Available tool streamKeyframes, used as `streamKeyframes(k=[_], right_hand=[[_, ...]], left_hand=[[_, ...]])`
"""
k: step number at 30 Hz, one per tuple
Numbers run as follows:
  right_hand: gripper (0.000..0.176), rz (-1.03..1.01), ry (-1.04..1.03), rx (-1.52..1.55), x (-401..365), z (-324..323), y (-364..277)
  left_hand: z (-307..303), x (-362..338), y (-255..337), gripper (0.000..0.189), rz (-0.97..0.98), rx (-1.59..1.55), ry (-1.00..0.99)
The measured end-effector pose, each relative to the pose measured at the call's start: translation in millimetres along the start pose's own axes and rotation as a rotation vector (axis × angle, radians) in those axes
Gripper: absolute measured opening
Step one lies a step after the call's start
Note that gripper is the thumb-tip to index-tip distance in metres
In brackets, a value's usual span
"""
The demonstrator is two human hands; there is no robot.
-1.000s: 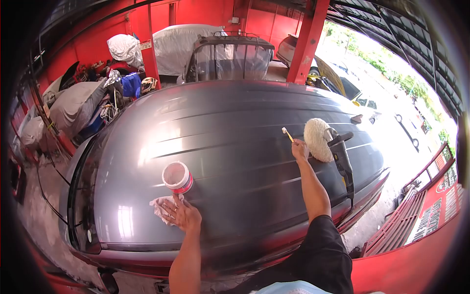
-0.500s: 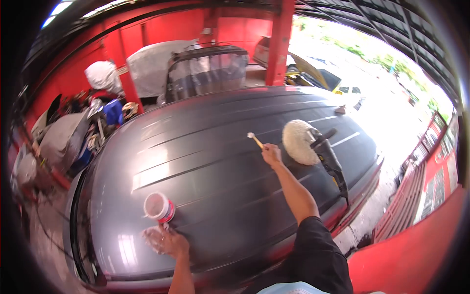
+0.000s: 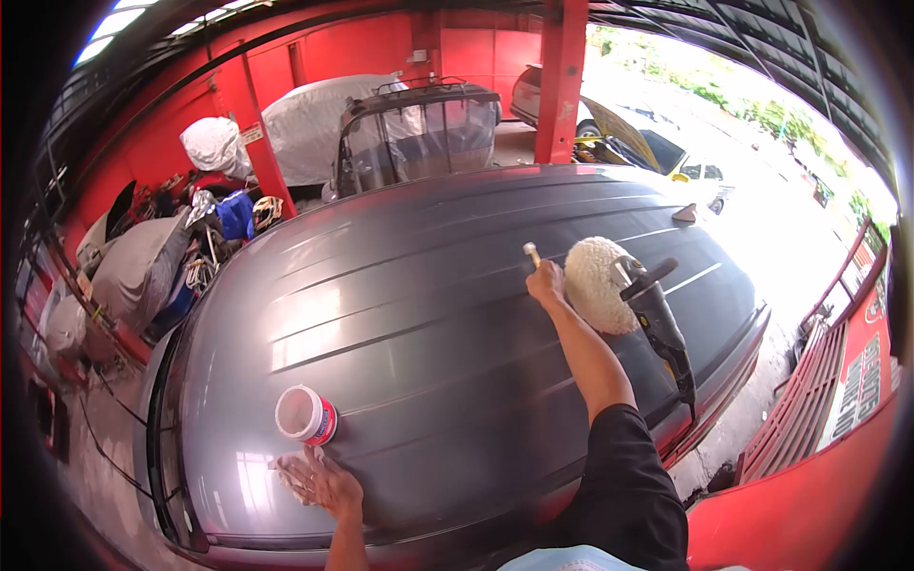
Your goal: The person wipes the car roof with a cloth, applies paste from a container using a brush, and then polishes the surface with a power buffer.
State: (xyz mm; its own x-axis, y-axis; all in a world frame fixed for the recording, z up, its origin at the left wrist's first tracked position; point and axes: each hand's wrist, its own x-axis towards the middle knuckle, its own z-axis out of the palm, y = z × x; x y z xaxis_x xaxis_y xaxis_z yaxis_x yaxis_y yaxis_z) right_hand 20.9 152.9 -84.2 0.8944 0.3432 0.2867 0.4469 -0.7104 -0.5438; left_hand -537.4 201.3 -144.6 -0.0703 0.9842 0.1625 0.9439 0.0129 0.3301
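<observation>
My right hand (image 3: 546,284) is closed round the yellowish handle of a small brush (image 3: 531,252), its whitish tip pointing away from me above the dark grey car roof (image 3: 428,324). Just right of that hand a polisher (image 3: 657,328) lies on the roof, its fluffy cream pad (image 3: 600,284) turned on edge. On the left, my left hand (image 3: 328,483) presses a white cloth (image 3: 290,479) against the roof; the palm side is hidden. An open white tub (image 3: 303,412) with a red label stands just beyond those fingers, its inside coated with pale residue.
A fin antenna (image 3: 685,214) rises from the far right of the roof. Beyond the car stand a plastic-wrapped vehicle (image 3: 419,128), a red post (image 3: 560,86) and a yellow car with its bonnet up (image 3: 624,133). Covered items (image 3: 138,266) fill the left; a red railing (image 3: 795,400) runs at right.
The brush has moved a little right and away from me, nearer the polisher pad. My left hand's fingers have spread more over the cloth. The whole view has shifted slightly.
</observation>
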Motion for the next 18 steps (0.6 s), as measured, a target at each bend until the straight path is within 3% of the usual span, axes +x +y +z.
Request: streamKeyframes(k=[4,6,10,13,16,18], right_hand=[[0.029,0.145,0.148,-0.023,34,-1,-6],[0.028,0.124,0.184,-0.077,67,23,16],[0.026,0.151,-0.007,-0.047,52,12,-3],[0.024,0.069,0.001,-0.133,31,13,-7],[0.022,-0.172,0.056,-0.039,1,18,-33],[0.021,-0.268,-0.230,-0.125,-38,10,-83]], left_hand=[[6,2,-1,0.048,0.055,0.023,0.074],[2,1,1,0.048,0.038,0.046,0.090],[-8,-2,5,0.047,0.041,0.035,0.021],[6,1,-2,0.047,0.049,0.015,0.047],[-9,0,7,0.047,0.047,0.006,0.047],[-13,-2,9,0.047,0.027,-0.028,0.004]])
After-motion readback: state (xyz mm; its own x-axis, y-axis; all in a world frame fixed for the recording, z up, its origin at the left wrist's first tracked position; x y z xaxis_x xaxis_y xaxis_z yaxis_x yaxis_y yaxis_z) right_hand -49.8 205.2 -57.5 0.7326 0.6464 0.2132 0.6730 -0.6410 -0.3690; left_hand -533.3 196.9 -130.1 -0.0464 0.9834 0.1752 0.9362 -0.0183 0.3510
